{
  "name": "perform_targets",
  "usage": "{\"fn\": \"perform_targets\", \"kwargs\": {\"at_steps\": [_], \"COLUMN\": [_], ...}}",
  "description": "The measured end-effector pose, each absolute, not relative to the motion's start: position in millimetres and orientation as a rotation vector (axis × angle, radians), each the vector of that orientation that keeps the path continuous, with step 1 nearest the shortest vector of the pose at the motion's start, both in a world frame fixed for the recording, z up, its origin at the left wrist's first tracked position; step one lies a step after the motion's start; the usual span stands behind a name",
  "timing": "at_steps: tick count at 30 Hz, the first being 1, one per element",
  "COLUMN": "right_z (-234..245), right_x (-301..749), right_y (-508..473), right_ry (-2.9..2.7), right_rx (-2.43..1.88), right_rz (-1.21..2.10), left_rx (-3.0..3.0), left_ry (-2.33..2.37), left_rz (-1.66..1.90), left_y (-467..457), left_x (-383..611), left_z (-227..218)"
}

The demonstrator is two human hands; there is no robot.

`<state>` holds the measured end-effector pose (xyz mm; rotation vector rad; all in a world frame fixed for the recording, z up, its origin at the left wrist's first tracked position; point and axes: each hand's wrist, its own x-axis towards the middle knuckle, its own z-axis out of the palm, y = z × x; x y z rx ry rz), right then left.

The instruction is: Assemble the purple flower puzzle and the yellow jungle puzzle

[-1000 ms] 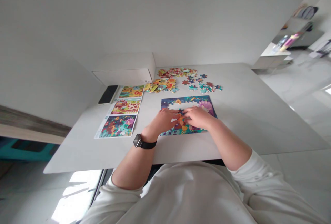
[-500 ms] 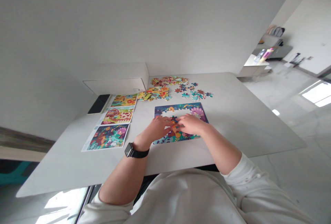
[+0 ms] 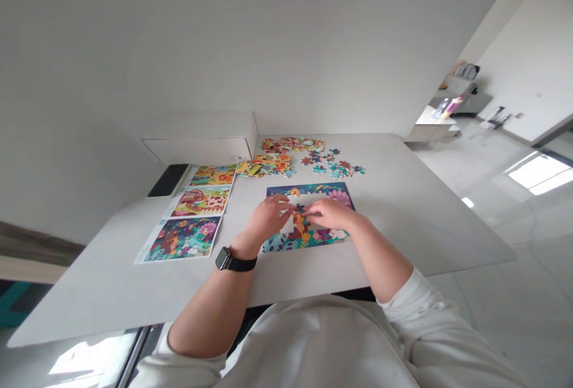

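Note:
A partly assembled jigsaw puzzle (image 3: pixel 322 239) with a colourful sea-like picture lies on the table, its border filled and a pale gap inside. Over its left side is my left hand (image 3: pixel 271 216), thumb and fingers apart, fingertips close to the middle pieces. My right hand (image 3: pixel 331 213) reaches in from the right, its fingers drawn together at a dark blue and orange puzzle piece (image 3: pixel 300 209) in the middle. The fingertips partly cover that piece. Left of the puzzle lies a reference sheet (image 3: pixel 183 239) with a matching picture.
Loose pieces lie behind the puzzle: a blue and brown group (image 3: pixel 342 168), a yellow pile (image 3: pixel 268 165) and a red pile (image 3: pixel 293 144). A white box (image 3: pixel 197 143) stands against the wall. Beside two more picture sheets (image 3: pixel 201 201) rests a black phone (image 3: pixel 169 180).
My left hand has lifted and drawn back slightly, uncovering more middle pieces. The right hand stays at the centre of the puzzle. The whole view has shifted a little.

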<state>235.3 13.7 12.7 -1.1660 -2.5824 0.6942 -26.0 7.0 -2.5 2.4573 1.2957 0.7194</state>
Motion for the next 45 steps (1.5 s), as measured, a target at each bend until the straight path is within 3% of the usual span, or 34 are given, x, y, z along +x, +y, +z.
{"fn": "perform_targets", "kwargs": {"at_steps": [3,6,14,29,38,45], "right_z": [10,10,21,13,15,5], "right_x": [239,244,269,371,358,354], "right_y": [18,19,30,129,177,183], "right_ry": [-2.474,-2.381,-2.152,-1.965,-1.779,-1.728], "right_rx": [-1.138,-1.226,-1.599,-2.154,-2.435,-2.387], "right_rz": [0.615,0.563,0.477,0.325,0.164,0.19], "left_rx": [2.146,1.785,1.045,0.774,0.757,0.75], "left_ry": [1.583,1.678,1.233,0.978,0.998,1.002], "left_rz": [1.112,1.286,1.561,1.556,1.535,1.541], "left_y": [10,14,20,18,17,19], "left_x": [-34,-39,-27,-18,-18,-21], "left_z": [10,14,5,11,14,16]}}
